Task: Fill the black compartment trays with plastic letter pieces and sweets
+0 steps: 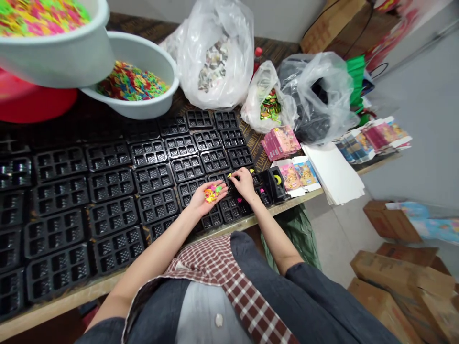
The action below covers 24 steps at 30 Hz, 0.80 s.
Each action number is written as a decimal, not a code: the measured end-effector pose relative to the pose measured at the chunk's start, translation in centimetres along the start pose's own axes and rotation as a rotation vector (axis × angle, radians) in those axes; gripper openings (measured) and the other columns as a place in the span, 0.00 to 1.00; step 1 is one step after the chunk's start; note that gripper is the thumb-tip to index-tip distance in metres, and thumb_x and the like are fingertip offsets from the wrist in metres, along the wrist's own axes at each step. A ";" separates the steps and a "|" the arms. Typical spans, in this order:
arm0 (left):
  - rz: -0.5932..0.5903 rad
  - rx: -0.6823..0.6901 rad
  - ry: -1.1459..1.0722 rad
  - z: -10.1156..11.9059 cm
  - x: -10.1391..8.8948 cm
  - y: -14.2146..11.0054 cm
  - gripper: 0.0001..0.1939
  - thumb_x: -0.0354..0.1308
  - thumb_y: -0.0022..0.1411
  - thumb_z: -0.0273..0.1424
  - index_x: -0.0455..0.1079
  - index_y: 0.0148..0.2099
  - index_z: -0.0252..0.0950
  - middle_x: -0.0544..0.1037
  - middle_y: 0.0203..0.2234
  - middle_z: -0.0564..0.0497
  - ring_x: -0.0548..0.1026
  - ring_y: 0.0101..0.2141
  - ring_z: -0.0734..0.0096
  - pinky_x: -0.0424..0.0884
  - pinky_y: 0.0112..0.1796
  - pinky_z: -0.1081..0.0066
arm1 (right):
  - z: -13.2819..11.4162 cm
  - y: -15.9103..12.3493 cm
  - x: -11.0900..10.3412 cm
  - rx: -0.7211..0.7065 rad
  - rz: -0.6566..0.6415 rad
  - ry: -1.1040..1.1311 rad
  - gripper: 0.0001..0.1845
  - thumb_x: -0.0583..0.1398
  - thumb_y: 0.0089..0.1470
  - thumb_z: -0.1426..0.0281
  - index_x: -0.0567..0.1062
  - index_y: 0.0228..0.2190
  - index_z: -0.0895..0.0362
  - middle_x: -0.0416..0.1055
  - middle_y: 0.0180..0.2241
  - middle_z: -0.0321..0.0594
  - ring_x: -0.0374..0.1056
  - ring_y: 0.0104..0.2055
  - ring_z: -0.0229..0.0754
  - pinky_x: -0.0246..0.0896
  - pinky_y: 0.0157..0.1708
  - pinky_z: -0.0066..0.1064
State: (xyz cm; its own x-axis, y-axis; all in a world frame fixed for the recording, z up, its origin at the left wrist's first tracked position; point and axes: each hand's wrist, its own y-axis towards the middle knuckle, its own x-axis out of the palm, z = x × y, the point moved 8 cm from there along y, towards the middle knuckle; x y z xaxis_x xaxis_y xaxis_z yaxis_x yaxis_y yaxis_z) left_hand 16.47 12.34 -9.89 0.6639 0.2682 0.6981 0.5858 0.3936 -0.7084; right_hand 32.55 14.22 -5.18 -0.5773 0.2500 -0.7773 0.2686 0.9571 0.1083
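Note:
My left hand [205,198] is palm up, cupped around a small heap of bright plastic pieces [213,192] in orange, yellow, pink and green. Just to its right, my right hand [244,184] reaches over a black compartment tray [229,208], thumb and fingers pinched at a small yellow piece [229,176]. What shape that piece has is too small to tell. Pink pieces [263,190] and another yellow bit [252,170] lie in compartments near my right hand. Rows of similar black trays [154,179] cover the table to the left.
Tubs of coloured pieces, one pale blue [143,107], stand at the back left. Plastic bags [229,86] line the back. Right of the trays are a tape dispenser [274,184], pink printed packs [281,142] and white sheets [335,172]. Cardboard boxes [405,277] sit on the floor.

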 end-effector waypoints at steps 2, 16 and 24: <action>0.003 0.014 -0.007 0.6 -0.2 -0.2 0.24 0.50 0.61 0.25 0.67 0.59 0.25 0.81 0.36 0.39 0.81 0.38 0.59 0.76 0.45 0.60 | -0.5 0.0 0.1 -0.014 0.010 0.004 0.04 0.63 0.53 0.70 0.77 0.27 0.56 0.66 0.30 0.39 0.66 0.37 0.44 0.64 0.42 0.38; -0.034 -0.008 -0.026 1.5 1.6 0.7 0.20 0.50 0.61 0.24 0.71 0.54 0.29 0.82 0.34 0.42 0.82 0.34 0.63 0.78 0.39 0.65 | -3.5 0.5 -1.1 -0.166 -0.027 0.240 0.08 0.61 0.57 0.67 0.80 0.33 0.55 0.69 0.30 0.37 0.66 0.30 0.38 0.65 0.32 0.30; 0.062 -0.001 -0.023 3.6 1.8 0.1 0.10 0.50 0.62 0.23 0.71 0.43 0.32 0.77 0.22 0.48 0.75 0.18 0.74 0.67 0.16 0.80 | 6.3 10.1 -3.1 0.059 0.160 -0.217 0.09 0.58 0.54 0.74 0.80 0.31 0.60 0.69 0.32 0.44 0.65 0.34 0.44 0.61 0.39 0.34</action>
State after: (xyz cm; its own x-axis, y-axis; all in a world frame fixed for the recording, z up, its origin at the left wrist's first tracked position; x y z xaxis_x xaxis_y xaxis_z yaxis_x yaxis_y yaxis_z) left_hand 16.02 16.03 -8.29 0.6881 0.3119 0.6552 0.5444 0.3750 -0.7503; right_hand 41.95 22.15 -5.56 -0.3465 0.3544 -0.8685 0.3915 0.8960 0.2094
